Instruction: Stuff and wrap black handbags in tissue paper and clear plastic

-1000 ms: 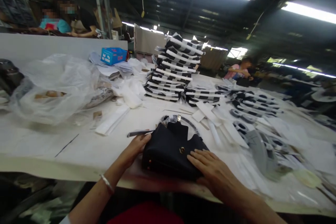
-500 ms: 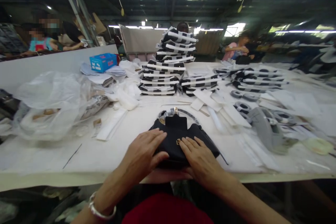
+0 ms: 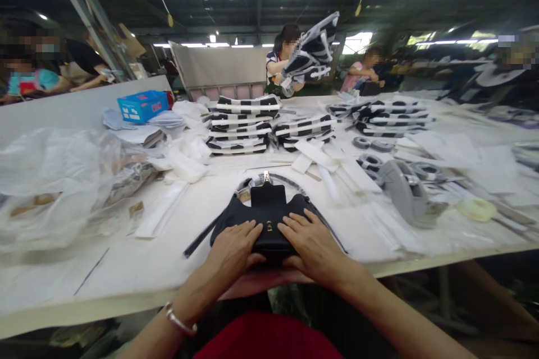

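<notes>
A black handbag (image 3: 268, 206) lies on the table at its front edge, its strap curving behind it and wrapped in pale covering. Its flap tab points away from me, with a gold clasp (image 3: 266, 177) at the tip. A second gold fitting (image 3: 269, 226) sits on the bag's near part, between my hands. My left hand (image 3: 236, 244) rests flat on the bag's left side, fingers stretched out, thumb at the near edge. On the right side my right hand (image 3: 311, 242) lies likewise, fingers spread. The bag's underside is hidden.
Stacks of black-and-white wrapped bags (image 3: 240, 126) stand farther back. A co-worker (image 3: 278, 64) across the table holds several wrapped bags (image 3: 309, 53). Clear plastic bags (image 3: 54, 179) and a blue box (image 3: 143, 106) lie left. On the right are a grey tape dispenser (image 3: 402, 193) and white strips (image 3: 320, 157).
My left hand has slid nearer the bag's front edge, and the bag has turned straighter towards me. The co-worker has lifted the upper part of the tall stack. The view has shifted right.
</notes>
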`<state>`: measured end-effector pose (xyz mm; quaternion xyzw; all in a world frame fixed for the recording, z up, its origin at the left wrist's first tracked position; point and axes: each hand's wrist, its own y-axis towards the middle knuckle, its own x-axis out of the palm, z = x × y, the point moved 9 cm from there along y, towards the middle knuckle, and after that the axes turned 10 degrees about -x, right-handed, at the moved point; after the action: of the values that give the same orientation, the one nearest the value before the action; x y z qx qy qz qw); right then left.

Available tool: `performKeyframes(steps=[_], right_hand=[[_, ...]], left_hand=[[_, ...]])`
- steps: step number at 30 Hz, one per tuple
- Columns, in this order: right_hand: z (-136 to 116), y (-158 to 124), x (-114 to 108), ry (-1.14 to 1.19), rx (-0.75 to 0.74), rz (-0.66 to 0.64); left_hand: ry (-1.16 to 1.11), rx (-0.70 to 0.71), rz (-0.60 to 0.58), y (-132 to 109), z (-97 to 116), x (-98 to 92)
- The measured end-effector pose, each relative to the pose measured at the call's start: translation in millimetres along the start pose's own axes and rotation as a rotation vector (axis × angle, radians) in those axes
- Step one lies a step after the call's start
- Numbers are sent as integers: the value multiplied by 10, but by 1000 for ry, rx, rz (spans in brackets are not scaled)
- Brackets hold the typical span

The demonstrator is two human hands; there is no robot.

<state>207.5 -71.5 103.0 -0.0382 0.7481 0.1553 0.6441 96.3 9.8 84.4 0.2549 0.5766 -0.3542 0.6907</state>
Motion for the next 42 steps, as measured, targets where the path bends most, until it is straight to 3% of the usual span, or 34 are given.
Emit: performKeyframes(steps=[4, 9, 14, 19, 29, 37, 42], right_hand=[[-18, 80, 4, 38, -35, -30], [-48, 94, -8, 60, -55, 26], [-60, 36, 45, 50, -9, 69], [-66, 35, 21, 71, 5, 74], [-74, 26, -9, 83, -19, 79], [-60, 13, 28, 85, -47, 141], [-40, 21, 70, 68, -50, 152]], left_hand=[[-57, 71, -62, 36, 88, -167], [77, -43, -26, 336, 208, -407], [167, 128, -108, 628, 393, -268], [107, 327, -181, 663, 456, -252], [-110, 335, -318, 562, 410, -274], [-57, 557, -167, 710, 511, -104], [-38, 557, -143, 650, 548, -163]])
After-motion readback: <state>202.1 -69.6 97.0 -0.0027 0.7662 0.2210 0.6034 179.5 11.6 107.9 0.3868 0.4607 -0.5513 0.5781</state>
